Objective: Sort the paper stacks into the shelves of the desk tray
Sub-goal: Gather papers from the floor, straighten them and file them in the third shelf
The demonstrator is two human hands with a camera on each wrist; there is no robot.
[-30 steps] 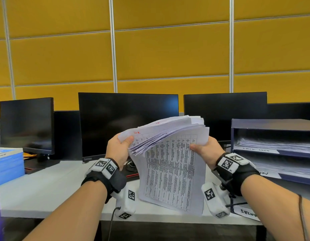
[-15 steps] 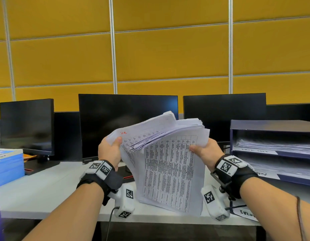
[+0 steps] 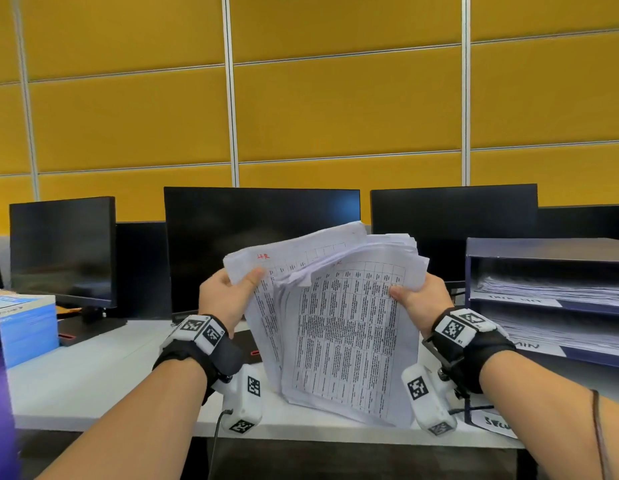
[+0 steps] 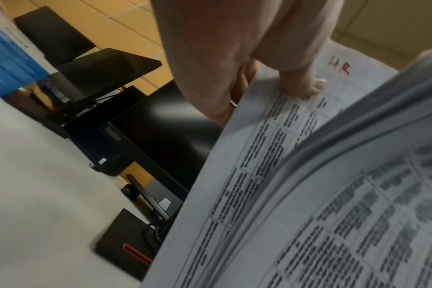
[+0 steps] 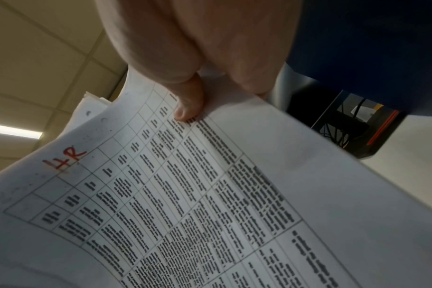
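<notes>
I hold a thick stack of printed table sheets [image 3: 342, 327] upright over the desk, its lower edge near the desktop. My left hand [image 3: 228, 292] pinches the back sheets at their top left corner, thumb on a page marked "HR" in red [image 4: 338, 66]. My right hand [image 3: 415, 296] grips the stack's top right edge, thumb on the front page [image 5: 188, 109], which also bears a red "HR" [image 5: 64, 159]. The sheets fan apart at the top between the hands. The dark blue desk tray [image 3: 543, 247] stands at the right, with paper on its two visible shelves.
Three black monitors [image 3: 259, 244] line the back of the white desk [image 3: 93, 375] before a yellow panel wall. A blue box [image 3: 27, 327] sits at the left. Handwritten labels [image 3: 523, 299] mark the tray shelves. A black monitor base with a red stripe [image 4: 126, 251] lies behind the stack.
My left hand has pulled the back sheets further left and up, so the stack fans wider at the top. The right hand has kept its hold in place.
</notes>
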